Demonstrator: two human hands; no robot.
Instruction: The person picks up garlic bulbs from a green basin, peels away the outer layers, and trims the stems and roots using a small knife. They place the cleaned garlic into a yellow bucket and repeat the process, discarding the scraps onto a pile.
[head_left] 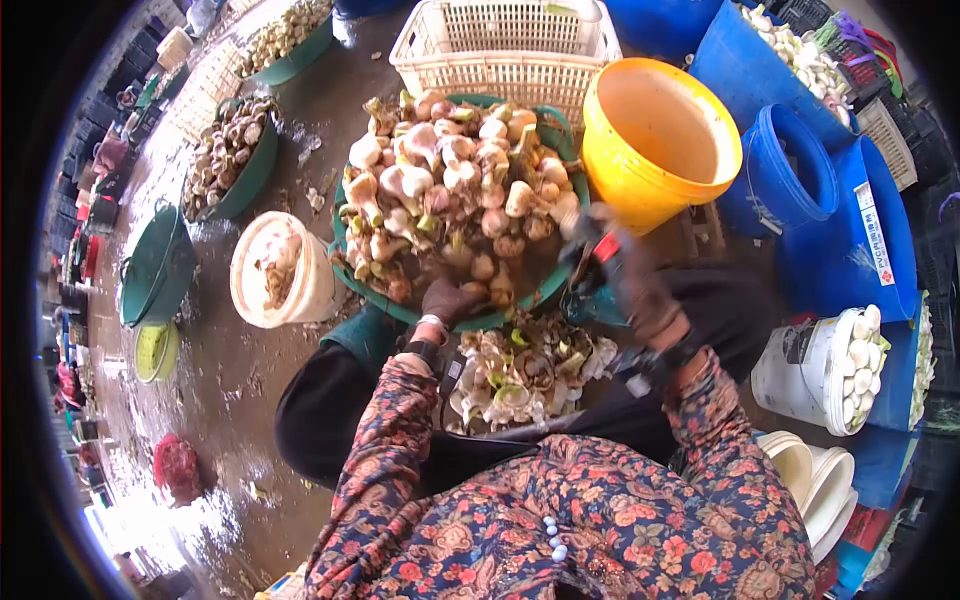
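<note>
A wide green basin (340, 232) in front of me is heaped with garlic bulbs (425, 190) that have cut stems and brown dry skins. At its near edge, my left hand (452, 300) reaches in among the bulbs, its fingertips partly hidden by them. My right hand (640, 290), smeared by motion, is closed around a tool with a red-and-black handle (607, 246) at the basin's right rim; the tool's working end is blurred. Peeled skins and stem scraps (525, 375) lie in a pile between my legs, just below the basin.
A yellow bucket (640, 190) and a cream crate (500, 70) stand behind the basin. To the left are a white bucket (285, 270) with scraps and a dark green tub (158, 265). Rightward stand a blue bucket (790, 165) and a white bucket of peeled garlic (800, 365).
</note>
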